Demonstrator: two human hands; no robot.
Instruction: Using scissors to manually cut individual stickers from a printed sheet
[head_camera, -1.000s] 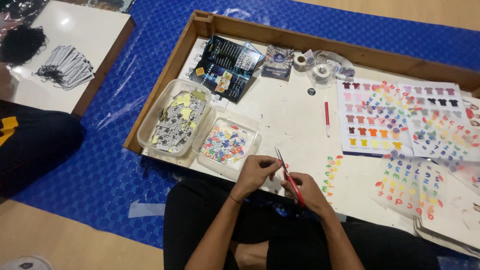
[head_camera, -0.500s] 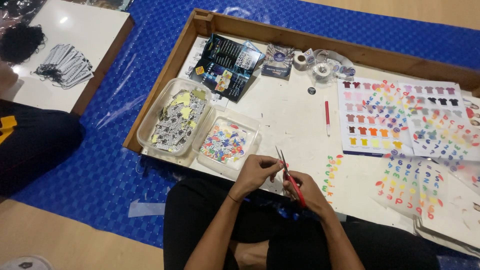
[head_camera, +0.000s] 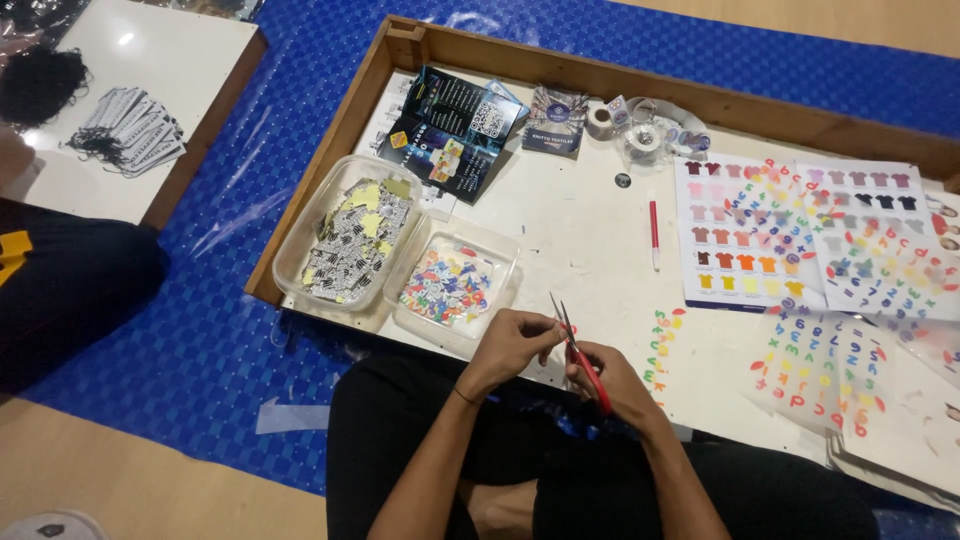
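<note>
My right hand (head_camera: 612, 385) grips red-handled scissors (head_camera: 578, 352), blades pointing up and away from me. My left hand (head_camera: 510, 345) pinches something small right at the blades; I cannot make out what it is. Both hands hover over the near edge of the white work surface (head_camera: 575, 240), just above my lap. A clear tub of colourful cut-out pieces (head_camera: 456, 287) sits just left of my left hand, and a clear tub of grey and yellow paper scraps (head_camera: 350, 243) lies beside it.
Sheets of colourful letter and shirt stickers (head_camera: 790, 235) cover the right side. A red pen (head_camera: 654, 232), tape rolls (head_camera: 640, 135) and dark leaflets (head_camera: 450, 130) lie farther back. A wooden frame (head_camera: 330, 150) borders the surface on blue sheeting. Another person's dark-clothed leg (head_camera: 70, 290) rests at the left.
My hands stay in the same spot; the scissor blades have shifted slightly at the piece between my fingers.
</note>
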